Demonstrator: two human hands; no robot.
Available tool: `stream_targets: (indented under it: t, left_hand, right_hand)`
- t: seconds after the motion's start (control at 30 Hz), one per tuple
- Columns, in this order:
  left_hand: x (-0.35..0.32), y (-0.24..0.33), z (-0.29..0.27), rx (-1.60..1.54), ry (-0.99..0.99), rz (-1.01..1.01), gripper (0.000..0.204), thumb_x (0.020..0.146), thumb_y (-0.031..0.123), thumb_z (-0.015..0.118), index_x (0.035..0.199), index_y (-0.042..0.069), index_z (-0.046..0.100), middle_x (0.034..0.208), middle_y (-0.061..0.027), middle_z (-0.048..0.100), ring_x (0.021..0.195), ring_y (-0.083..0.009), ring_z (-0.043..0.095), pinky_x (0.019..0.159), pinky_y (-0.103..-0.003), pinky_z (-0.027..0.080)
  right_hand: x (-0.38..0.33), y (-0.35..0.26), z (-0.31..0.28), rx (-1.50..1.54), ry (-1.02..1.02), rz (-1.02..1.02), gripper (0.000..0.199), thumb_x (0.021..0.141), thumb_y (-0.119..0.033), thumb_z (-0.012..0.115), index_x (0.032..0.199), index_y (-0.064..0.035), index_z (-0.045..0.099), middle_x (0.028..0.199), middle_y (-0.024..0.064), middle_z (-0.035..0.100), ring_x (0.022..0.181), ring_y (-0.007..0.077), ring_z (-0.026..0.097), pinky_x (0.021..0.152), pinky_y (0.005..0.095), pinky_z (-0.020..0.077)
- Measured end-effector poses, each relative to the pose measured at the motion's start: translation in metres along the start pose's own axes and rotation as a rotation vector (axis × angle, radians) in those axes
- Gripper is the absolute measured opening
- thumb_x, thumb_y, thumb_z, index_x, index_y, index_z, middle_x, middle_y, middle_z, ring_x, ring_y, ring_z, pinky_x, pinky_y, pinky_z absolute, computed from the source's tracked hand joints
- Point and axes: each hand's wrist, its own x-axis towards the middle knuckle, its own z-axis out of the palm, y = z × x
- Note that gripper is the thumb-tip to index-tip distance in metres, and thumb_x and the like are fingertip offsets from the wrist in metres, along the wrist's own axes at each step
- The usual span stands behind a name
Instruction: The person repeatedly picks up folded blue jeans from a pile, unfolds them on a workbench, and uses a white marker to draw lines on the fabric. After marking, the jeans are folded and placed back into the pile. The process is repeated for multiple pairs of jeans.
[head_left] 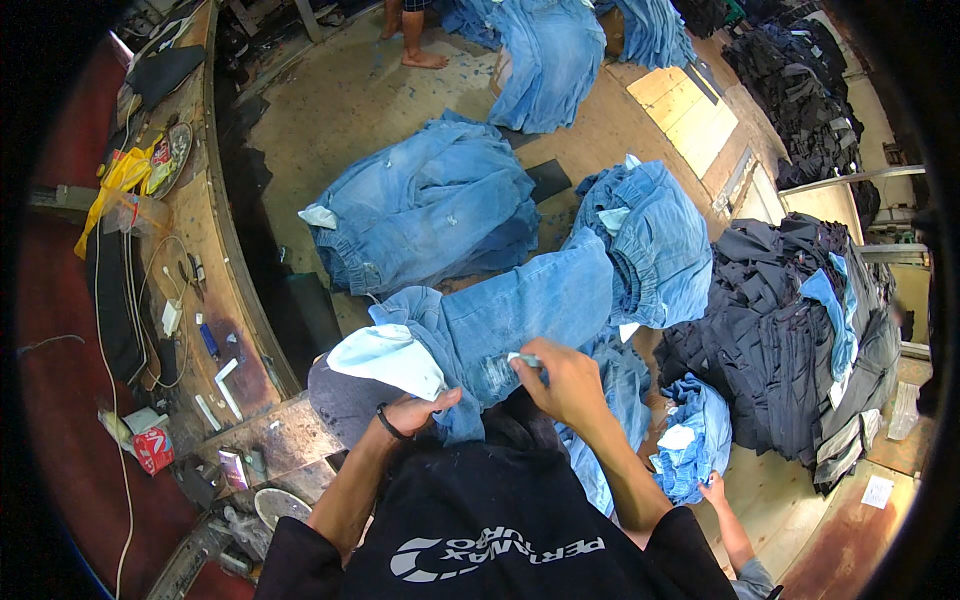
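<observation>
A pair of blue jeans (545, 300) lies across in front of me, one leg stretched toward the far right. Its white pocket lining (385, 358) is turned out at the near left. My left hand (420, 411) is closed on the denim at the lining's lower corner. In the pinched fingers of my right hand (565, 382) sits a small pale piece (524, 359), perhaps chalk; its exact kind is unclear. Its tip is at a whitish scuffed patch (497, 378) on the denim. Under the jeans' left end shows a dark rounded pad (335, 400).
Blue jeans piles lie ahead (430, 200) and at the right (650, 240); dark trousers (770, 340) are heaped beyond. Another person's hand (714, 490) touches a blue denim bundle (695, 430). On the left, a wooden bench (225, 300) bears pliers (190, 270) and a yellow bag (122, 185).
</observation>
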Motion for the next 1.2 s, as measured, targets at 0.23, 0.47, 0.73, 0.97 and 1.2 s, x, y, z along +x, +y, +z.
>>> stream_targets:
  t: [0.23, 0.47, 0.73, 0.97, 1.2]
  left_hand:
    - [-0.003, 0.008, 0.007, 0.019, -0.013, 0.035, 0.062, 0.088, 0.037, 0.085, 0.132, 0.005, 0.056, 0.114, 0.0023, 0.057, 0.105, -0.0146, 0.051, 0.092, -0.033, 0.043]
    - [-0.001, 0.006, 0.010, -0.034, -0.004, 0.082, 0.041, 0.091, 0.034, 0.083, 0.115, 0.005, 0.066, 0.104, 0.0025, 0.062, 0.097, -0.0118, 0.056, 0.084, -0.030, 0.046]
    - [-0.002, 0.009, 0.014, -0.035, 0.033, 0.067, 0.046, 0.089, 0.037, 0.084, 0.117, 0.005, 0.065, 0.108, 0.0017, 0.061, 0.101, -0.0130, 0.055, 0.088, -0.030, 0.046]
    - [0.000, 0.009, 0.012, -0.034, -0.017, 0.026, 0.047, 0.090, 0.038, 0.083, 0.118, 0.004, 0.066, 0.107, 0.0007, 0.062, 0.099, -0.0131, 0.055, 0.088, -0.031, 0.047]
    - [-0.002, 0.012, 0.013, -0.028, -0.012, 0.080, 0.041, 0.093, 0.036, 0.080, 0.115, 0.004, 0.068, 0.103, 0.0011, 0.063, 0.095, -0.0124, 0.056, 0.086, -0.030, 0.047]
  right_hand:
    - [0.004, -0.004, 0.005, 0.111, 0.076, 0.012, 0.015, 0.089, -0.017, 0.074, 0.098, -0.0057, 0.068, 0.082, 0.0141, 0.065, 0.067, 0.0323, 0.066, 0.061, 0.0428, 0.0508]
    - [0.009, -0.005, 0.028, 0.164, -0.069, 0.095, 0.016, 0.091, -0.015, 0.072, 0.100, -0.0029, 0.066, 0.076, 0.0141, 0.062, 0.065, 0.0288, 0.062, 0.059, 0.0402, 0.0469]
    - [0.003, 0.011, 0.015, 0.489, -0.126, 0.265, 0.013, 0.099, -0.016, 0.065, 0.098, -0.0034, 0.064, 0.070, -0.0011, 0.052, 0.062, 0.0064, 0.045, 0.056, 0.0284, 0.0376]
    - [0.007, 0.009, 0.024, 0.544, -0.092, 0.218, 0.020, 0.096, -0.018, 0.068, 0.095, 0.0012, 0.063, 0.063, 0.0062, 0.056, 0.058, 0.0154, 0.051, 0.056, 0.0357, 0.0417]
    - [0.008, 0.012, 0.025, 0.385, -0.166, 0.232, 0.018, 0.095, -0.016, 0.069, 0.096, 0.0005, 0.065, 0.066, 0.0069, 0.057, 0.060, 0.0139, 0.051, 0.058, 0.0345, 0.0430]
